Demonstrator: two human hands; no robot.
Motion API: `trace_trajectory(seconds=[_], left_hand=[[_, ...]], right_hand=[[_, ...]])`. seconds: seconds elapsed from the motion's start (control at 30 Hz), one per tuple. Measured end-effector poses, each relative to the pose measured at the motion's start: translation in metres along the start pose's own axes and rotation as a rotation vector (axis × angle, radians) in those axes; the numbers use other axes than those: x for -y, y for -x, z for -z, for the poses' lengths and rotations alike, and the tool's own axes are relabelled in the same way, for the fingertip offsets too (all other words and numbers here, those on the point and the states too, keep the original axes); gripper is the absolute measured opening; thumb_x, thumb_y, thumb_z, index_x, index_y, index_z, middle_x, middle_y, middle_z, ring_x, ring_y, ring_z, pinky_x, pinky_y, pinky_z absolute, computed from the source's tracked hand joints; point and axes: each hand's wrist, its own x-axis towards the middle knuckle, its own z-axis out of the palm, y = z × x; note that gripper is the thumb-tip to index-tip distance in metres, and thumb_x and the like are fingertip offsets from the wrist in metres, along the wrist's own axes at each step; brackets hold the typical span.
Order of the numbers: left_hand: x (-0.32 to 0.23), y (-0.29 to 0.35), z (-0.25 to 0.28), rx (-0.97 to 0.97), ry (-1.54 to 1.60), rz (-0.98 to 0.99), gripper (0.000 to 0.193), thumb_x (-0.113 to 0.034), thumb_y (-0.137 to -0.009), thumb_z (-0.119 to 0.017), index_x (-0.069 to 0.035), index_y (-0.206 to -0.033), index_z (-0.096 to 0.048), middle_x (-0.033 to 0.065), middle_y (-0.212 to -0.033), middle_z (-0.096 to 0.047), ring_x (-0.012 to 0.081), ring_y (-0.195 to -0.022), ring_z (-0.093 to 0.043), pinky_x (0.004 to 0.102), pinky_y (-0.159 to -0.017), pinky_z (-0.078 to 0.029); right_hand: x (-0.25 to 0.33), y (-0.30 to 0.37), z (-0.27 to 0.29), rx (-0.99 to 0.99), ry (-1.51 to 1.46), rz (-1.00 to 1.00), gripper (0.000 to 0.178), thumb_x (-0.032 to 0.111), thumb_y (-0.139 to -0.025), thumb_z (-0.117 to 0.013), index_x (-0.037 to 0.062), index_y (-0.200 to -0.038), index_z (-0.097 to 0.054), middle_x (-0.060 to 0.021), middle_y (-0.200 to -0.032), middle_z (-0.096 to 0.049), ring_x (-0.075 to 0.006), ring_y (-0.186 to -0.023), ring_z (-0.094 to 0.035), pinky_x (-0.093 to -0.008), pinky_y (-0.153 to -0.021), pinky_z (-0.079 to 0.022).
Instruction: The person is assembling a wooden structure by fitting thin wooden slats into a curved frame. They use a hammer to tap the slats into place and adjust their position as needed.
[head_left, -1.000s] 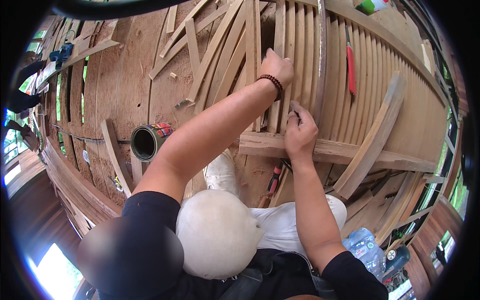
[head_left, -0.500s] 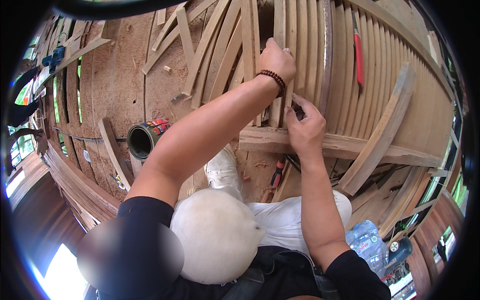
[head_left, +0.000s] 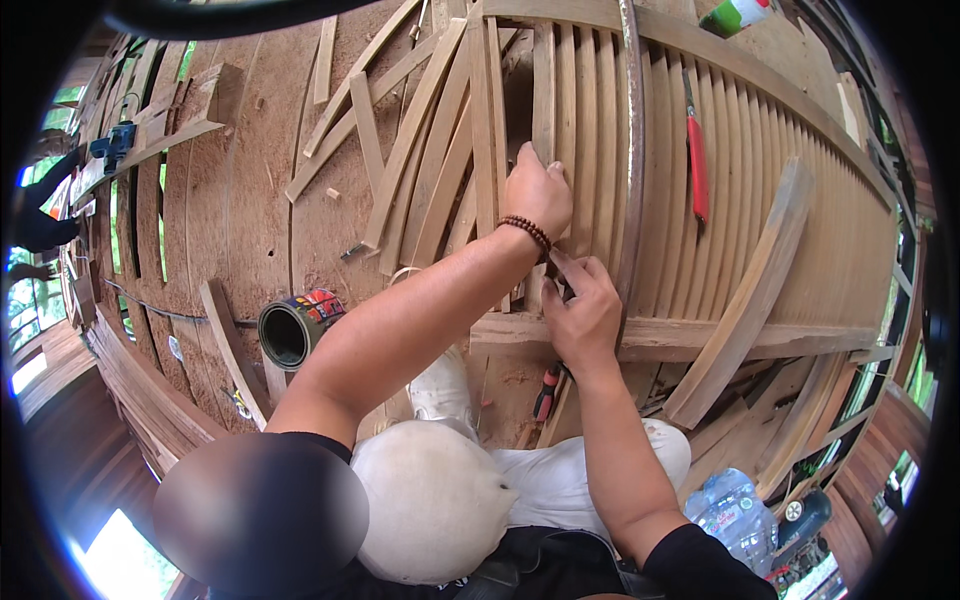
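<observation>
My left hand [head_left: 538,195], with a beaded bracelet [head_left: 526,230] at its wrist, is closed around a narrow wooden slat [head_left: 543,85] at the left end of a louvred panel. Just below it, my right hand [head_left: 582,312] is pinched at the slat's lower end, close to the panel's near rail [head_left: 690,341]. What lies between the right fingertips is mostly hidden by the hand. Left of the slat, a dark gap [head_left: 518,115] shows in the frame. Rows of evenly set slats [head_left: 660,180] fill the panel to the right.
A red-handled tool [head_left: 697,165] and a rusty metal bar [head_left: 632,150] lie on the panel. Across its near rail rests a loose board [head_left: 745,300]. Loose wood strips [head_left: 420,150] lie to the left, with an open can [head_left: 287,335] nearer me. A red-and-black-handled tool [head_left: 546,393] is below the rail.
The view has shifted, so the panel sits lower and slightly left. My right thumb and fingers, apart before, have closed together at the slat's lower end. My left hand keeps its grip.
</observation>
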Motion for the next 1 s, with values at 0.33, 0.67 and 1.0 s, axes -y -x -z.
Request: trace_trajectory(seconds=[0.33, 0.67, 1.0], left_hand=[[0.0, 0.003, 0.0, -0.009, 0.007, 0.016, 0.052, -0.023, -0.102, -0.056, 0.008, -0.144, -0.046, 0.0341, -0.127, -0.063, 0.0461, -0.123, -0.06, 0.0481, -0.105, -0.048], [0.0, -0.002, -0.001, -0.022, 0.05, 0.032, 0.048, -0.023, -0.102, -0.056, 0.007, -0.139, -0.049, 0.0334, -0.122, -0.066, 0.0465, -0.119, -0.062, 0.0484, -0.102, -0.049], [-0.008, -0.014, -0.001, -0.057, 0.085, 0.047, 0.05, -0.025, -0.103, -0.056, 0.006, -0.141, -0.05, 0.032, -0.127, -0.065, 0.0432, -0.124, -0.061, 0.0455, -0.104, -0.048]], right_hand=[[0.001, 0.002, -0.001, -0.007, -0.003, -0.018, 0.036, 0.011, -0.084, -0.071, 0.0096, -0.12, -0.075, -0.0142, -0.099, -0.066, -0.0361, -0.088, -0.068, -0.0449, -0.08, -0.055], [0.002, 0.005, -0.004, -0.014, 0.039, -0.011, 0.042, 0.01, -0.084, -0.074, 0.0072, -0.125, -0.072, -0.0142, -0.099, -0.064, -0.0342, -0.086, -0.066, -0.0416, -0.079, -0.053], [-0.001, 0.006, -0.007, -0.023, 0.066, 0.015, 0.046, 0.014, -0.082, -0.077, 0.007, -0.127, -0.071, -0.0138, -0.101, -0.062, -0.033, -0.083, -0.066, -0.0415, -0.077, -0.054]])
